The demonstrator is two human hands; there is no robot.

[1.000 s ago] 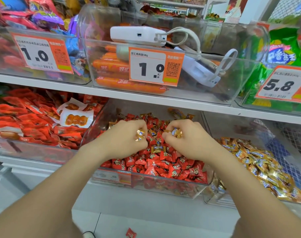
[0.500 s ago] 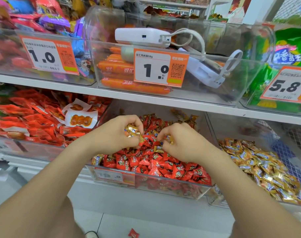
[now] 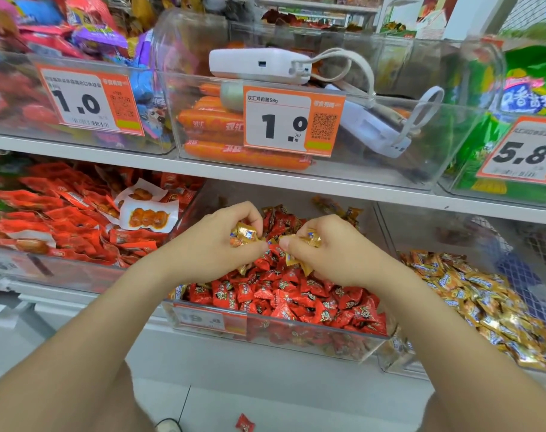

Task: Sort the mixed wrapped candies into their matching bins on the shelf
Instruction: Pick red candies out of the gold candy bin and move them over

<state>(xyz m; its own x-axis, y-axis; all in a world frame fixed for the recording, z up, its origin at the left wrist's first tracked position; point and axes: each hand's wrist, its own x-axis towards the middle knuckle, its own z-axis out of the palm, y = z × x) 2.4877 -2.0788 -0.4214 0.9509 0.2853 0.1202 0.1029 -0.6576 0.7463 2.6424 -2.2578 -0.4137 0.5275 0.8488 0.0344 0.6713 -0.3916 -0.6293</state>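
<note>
Candy in a red wrapper (image 3: 245,423) lies alone on the pale floor (image 3: 296,406), nearest of all, between two bare forearms (image 3: 88,347) that reach up to the lower shelf. Past it stands the middle bin (image 3: 328,342), its clear front wall carrying a blurred price label, heaped with red candies (image 3: 296,297). Both hands are over that heap, close together but apart. The left hand (image 3: 215,244) has its fingers curled round a few gold candies (image 3: 243,233); the right hand (image 3: 331,254) pinches more of them between thumb and curled fingers. Just beside, the right bin (image 3: 396,360) holds a gold pile (image 3: 483,300), and the left bin (image 3: 78,269) holds red packets (image 3: 63,219). A white shelf board (image 3: 328,185) runs close above the knuckles, leaving a low gap. On it, clear bins hold sausages (image 3: 209,120), a 1.0 price tag (image 3: 292,121) and a white power bank (image 3: 259,65).
</note>
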